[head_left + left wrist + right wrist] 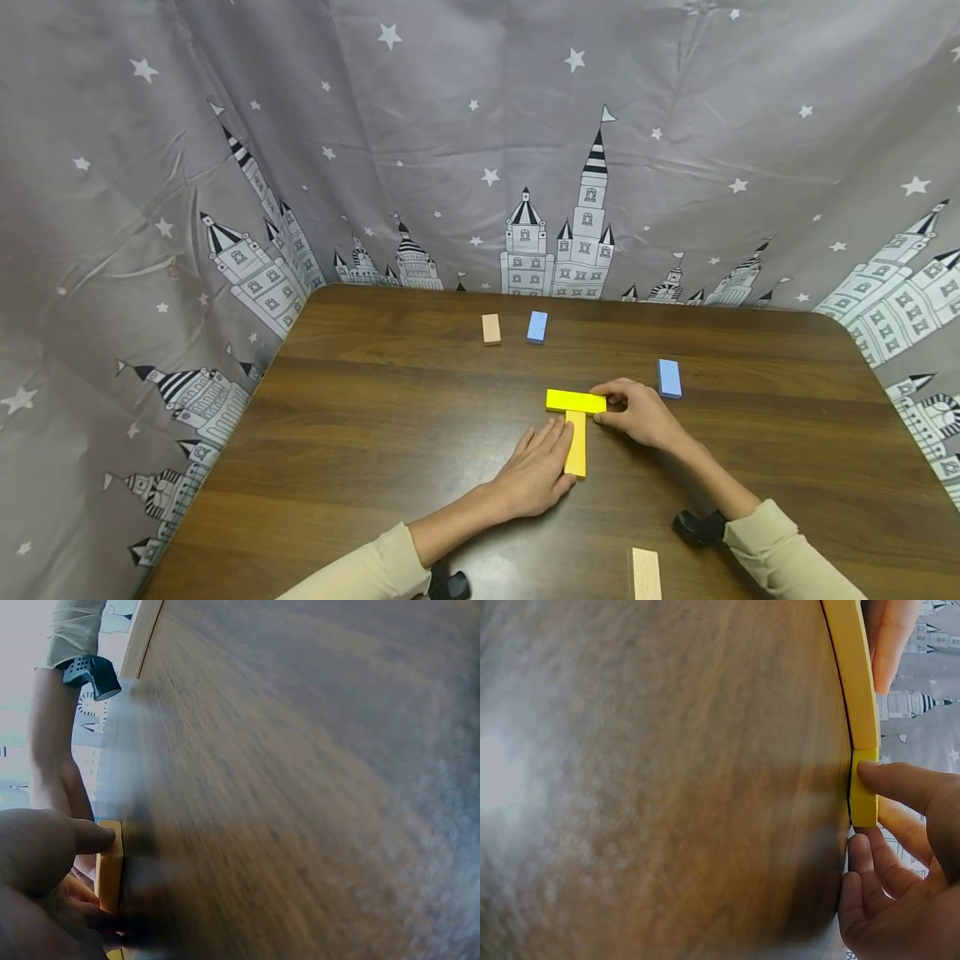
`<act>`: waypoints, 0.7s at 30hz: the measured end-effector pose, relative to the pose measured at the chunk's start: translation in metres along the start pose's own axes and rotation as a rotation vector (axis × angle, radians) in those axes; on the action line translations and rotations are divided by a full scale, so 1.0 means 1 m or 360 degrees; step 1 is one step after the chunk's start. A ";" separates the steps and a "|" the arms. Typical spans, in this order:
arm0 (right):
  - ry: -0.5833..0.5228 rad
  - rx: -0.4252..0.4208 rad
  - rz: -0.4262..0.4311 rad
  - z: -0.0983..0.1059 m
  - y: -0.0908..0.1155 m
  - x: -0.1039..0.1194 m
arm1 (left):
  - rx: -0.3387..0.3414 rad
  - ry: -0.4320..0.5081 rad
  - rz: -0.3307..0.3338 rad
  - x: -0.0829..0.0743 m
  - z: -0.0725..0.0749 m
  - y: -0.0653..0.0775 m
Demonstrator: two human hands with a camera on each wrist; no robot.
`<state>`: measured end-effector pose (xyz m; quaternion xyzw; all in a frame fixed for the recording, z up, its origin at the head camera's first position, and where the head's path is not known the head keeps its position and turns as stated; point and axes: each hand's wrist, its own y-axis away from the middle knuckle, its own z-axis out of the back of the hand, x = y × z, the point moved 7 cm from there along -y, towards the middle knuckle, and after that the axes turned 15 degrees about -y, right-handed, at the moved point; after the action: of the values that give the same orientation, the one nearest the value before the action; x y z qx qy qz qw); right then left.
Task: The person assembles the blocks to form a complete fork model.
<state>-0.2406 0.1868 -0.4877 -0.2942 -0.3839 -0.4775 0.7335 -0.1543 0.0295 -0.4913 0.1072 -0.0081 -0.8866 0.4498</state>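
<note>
Two rectangular blocks form a T on the table. The bright yellow block [572, 402] lies crosswise at the far end of the orange-yellow block [576, 454], touching it. My left hand [534, 473] rests along the left side of the orange-yellow block, fingers extended, with the thumb at its near end; the left wrist view shows that thumb against the block [110, 881]. My right hand [637, 414] pinches the right end of the bright yellow block between thumb and forefinger. In the right wrist view the thumb presses on the bright yellow block [865, 806], its other fingers curled below.
Toward the back of the brown wooden table [360, 392] lie a beige block [491, 330] and a blue block [537, 327]. Another blue block [669, 379] is just beyond my right hand. A pale wooden block [646, 573] lies at the near edge. A grey castle-print curtain [450, 150] hangs behind.
</note>
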 end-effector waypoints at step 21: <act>-0.0041 -0.0015 0.0035 0.004 0.008 0.000 | -0.0009 -0.0003 -0.0004 0.000 0.000 0.000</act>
<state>-0.2342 0.1925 -0.4859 -0.3079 -0.3877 -0.4676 0.7323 -0.1545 0.0299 -0.4911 0.1050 -0.0057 -0.8874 0.4489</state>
